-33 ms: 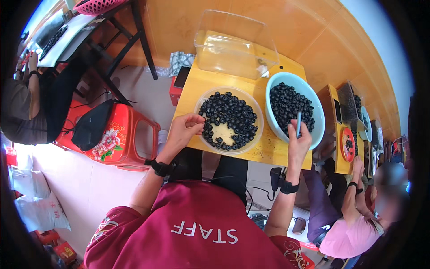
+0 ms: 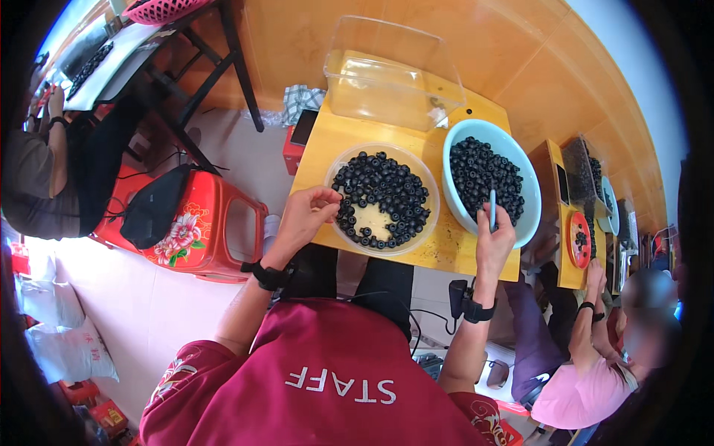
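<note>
A round clear tub [image 2: 434, 217] stands on the yellow table in front of me. Dark round berries [image 2: 401, 192], which look like blueberries, cover most of it around a bare pale patch. My left hand [image 2: 305, 219] is at its left rim, thumb and fingers pinched together; anything between the fingertips is too small to make out. To the right, a light-blue basin [image 2: 530, 189] is heaped with the same berries [image 2: 487, 167]. Over its near edge, my right hand [image 2: 494, 251] is closed around a slim blue-grey stick-like tool [image 2: 492, 208] pointing upward; its kind is unclear.
An empty clear rectangular box [image 2: 387, 93] lies at the back of the yellow table [image 2: 314, 178]. A black phone [image 2: 304, 128] is by the left edge. The red stool [image 2: 222, 215] holds a black bag [image 2: 155, 207]. Co-workers sit at the far left and at the right.
The view has shifted slightly. The stick-like tool in my right hand has moved a little left and lower and stands more upright. My left hand keeps its pinch at the tub's rim.
</note>
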The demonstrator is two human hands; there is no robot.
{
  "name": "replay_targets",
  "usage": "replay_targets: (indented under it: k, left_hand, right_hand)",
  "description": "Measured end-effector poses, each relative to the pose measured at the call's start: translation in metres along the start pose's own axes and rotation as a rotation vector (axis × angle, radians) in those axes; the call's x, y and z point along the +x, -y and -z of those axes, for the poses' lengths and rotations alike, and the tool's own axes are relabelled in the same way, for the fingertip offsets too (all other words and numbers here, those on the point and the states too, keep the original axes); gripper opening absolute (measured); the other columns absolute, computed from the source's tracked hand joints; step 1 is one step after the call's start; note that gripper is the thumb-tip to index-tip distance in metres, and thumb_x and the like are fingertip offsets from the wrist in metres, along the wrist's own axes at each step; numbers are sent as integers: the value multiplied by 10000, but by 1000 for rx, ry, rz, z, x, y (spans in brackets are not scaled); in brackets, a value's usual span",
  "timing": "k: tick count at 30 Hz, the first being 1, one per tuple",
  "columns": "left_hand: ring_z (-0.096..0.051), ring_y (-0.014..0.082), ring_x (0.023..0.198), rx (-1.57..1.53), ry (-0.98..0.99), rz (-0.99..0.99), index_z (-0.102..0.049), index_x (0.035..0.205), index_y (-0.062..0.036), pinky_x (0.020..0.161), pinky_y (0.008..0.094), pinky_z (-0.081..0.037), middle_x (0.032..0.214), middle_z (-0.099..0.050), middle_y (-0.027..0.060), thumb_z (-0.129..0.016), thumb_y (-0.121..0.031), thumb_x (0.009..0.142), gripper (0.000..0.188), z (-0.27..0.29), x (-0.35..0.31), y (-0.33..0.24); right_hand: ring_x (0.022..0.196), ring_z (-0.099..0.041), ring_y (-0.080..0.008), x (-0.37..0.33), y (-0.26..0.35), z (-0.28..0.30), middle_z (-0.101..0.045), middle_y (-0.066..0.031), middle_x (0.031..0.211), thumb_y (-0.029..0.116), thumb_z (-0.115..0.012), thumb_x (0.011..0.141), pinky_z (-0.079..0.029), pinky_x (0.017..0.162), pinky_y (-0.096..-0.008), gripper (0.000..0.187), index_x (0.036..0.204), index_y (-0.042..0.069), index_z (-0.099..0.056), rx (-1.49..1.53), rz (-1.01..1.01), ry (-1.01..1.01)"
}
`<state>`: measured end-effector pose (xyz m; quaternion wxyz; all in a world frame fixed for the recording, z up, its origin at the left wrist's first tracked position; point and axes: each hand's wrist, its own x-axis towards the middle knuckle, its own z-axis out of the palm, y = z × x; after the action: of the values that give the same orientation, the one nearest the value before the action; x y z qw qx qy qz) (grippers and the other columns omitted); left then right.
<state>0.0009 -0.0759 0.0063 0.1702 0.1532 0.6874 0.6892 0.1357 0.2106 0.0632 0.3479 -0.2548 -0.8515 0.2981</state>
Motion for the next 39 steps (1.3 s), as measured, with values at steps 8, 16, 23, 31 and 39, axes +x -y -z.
replay_targets:
  k: [8, 16, 23, 31, 39]
  left_hand:
    - [-598, 278, 755, 776, 157, -353, -656, 823, -60, 693, 344, -480, 870, -609, 105, -630, -54, 679, 146, -17, 17, 5]
    - [-588, 338, 779, 1068, 337, -439, -612, 712, 7, 662, 435, -460, 788, -582, 168, -535, 37, 658, 99, -32, 26, 11]
    - [-590, 336, 759, 1083, 343, -537, -588, 764, 16, 639, 427, -460, 796, -588, 164, -524, 35, 670, 115, -35, 24, 18]
    - [-648, 179, 726, -85, 367, 120, -571, 915, 4, 638, 280, -522, 851, -611, 64, -645, -42, 778, 162, -28, 17, -6]
    - [-635, 139, 824, -708, 438, 314, -568, 1009, -20, 723, 232, -529, 923, -611, 41, -604, -52, 837, 178, -27, -1, -23]
  right_hand:
    - [677, -549, -351, -20, -13, -10, -537, -134, 752, 121, -595, 808, -422, 576, -435, 98, 839, 29, -599, -449, 100, -55]
    - [655, -544, -349, -23, -7, -12, -521, -129, 750, 123, -585, 817, -410, 542, -434, 90, 829, 35, -592, -472, 96, -95]
    - [664, -529, -359, -24, -5, -14, -500, -143, 737, 123, -574, 824, -395, 548, -443, 93, 818, 30, -575, -452, 80, -110]
    - [703, -552, -351, -23, 0, -10, -525, -123, 800, 100, -590, 799, -432, 589, -428, 124, 912, 50, -598, -465, 52, -12]
    - [639, -516, -229, -66, 61, -24, -542, -118, 773, 114, -576, 832, -410, 580, -310, 208, 1006, 3, -606, 186, 115, 225]
